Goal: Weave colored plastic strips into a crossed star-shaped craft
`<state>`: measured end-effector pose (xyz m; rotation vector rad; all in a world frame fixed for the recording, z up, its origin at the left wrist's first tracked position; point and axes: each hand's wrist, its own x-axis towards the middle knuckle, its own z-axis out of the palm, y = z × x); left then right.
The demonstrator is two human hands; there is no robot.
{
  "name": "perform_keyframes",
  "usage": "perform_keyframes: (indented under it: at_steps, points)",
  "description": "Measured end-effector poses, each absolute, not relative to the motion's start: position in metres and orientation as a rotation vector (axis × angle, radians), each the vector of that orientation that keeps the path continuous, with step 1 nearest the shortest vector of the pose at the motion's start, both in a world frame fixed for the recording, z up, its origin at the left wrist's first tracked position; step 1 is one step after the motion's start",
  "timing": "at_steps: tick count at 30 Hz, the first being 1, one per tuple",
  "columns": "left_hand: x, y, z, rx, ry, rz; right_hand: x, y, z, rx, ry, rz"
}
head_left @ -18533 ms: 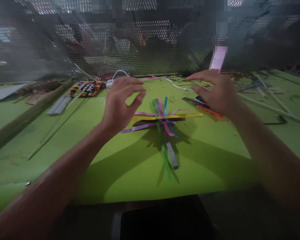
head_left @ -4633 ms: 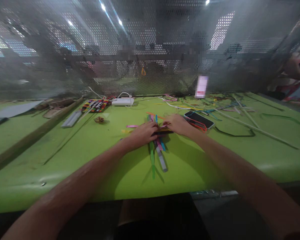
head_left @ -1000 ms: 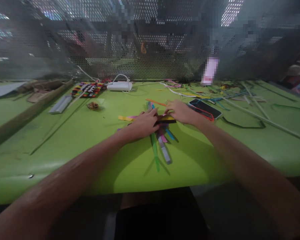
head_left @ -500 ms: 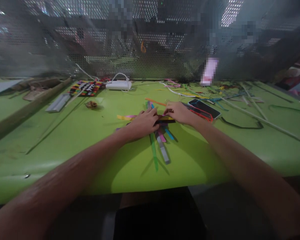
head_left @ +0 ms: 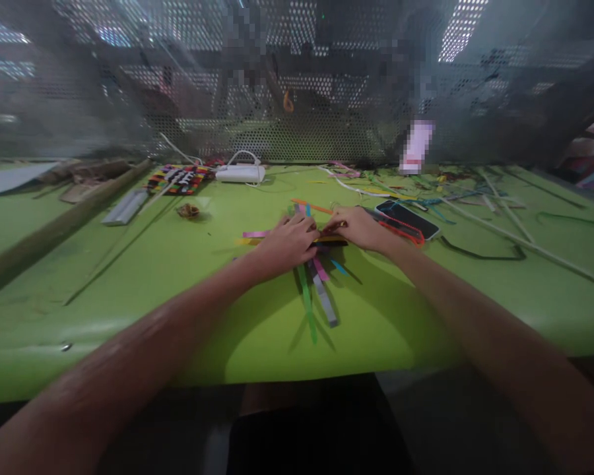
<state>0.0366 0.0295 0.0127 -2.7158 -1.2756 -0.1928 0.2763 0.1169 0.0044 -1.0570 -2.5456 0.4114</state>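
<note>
My left hand (head_left: 291, 239) presses down on the crossing of several flat coloured strips, its fingers bent around them and its thumb on the near side. Close by on the right, my right hand (head_left: 357, 227) pinches a dark reddish strip (head_left: 332, 228) that runs toward the left fingertips. From under the hands a green strip (head_left: 307, 303) and a grey strip (head_left: 325, 300) stick out toward me, with a short pink strip (head_left: 321, 269) and a blue strip (head_left: 339, 267) beside them. A yellow strip (head_left: 248, 241) pokes out on the left. My hands hide the crossing itself.
Behind my right hand lie a phone (head_left: 406, 219) and a red-orange loop (head_left: 410, 232). Loose strips and thin sticks (head_left: 515, 231) cover the right side. A white power adapter (head_left: 240, 173), a colourful woven piece (head_left: 175, 179) and a long wooden pole (head_left: 64, 224) lie left, before a perforated metal panel (head_left: 307, 132).
The reddish strip now shows between my hands, where it was barely visible before. A pink strip end on the left has shifted. The whole view has moved slightly.
</note>
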Motion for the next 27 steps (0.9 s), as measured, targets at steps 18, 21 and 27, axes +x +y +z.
perform_keyframes:
  at_steps: [18,21,27]
  points:
    - [0.035,0.036,0.008,-2.751,-1.199,-0.109,0.265,0.111,0.008,-1.096,-2.494,0.445]
    - [0.033,0.038,0.008,-2.763,-1.198,-0.144,0.278,0.114,0.018,-1.137,-2.365,0.382]
    - [0.031,0.042,0.007,-2.798,-1.197,-0.193,0.323,0.130,0.033,-1.353,-2.184,0.243]
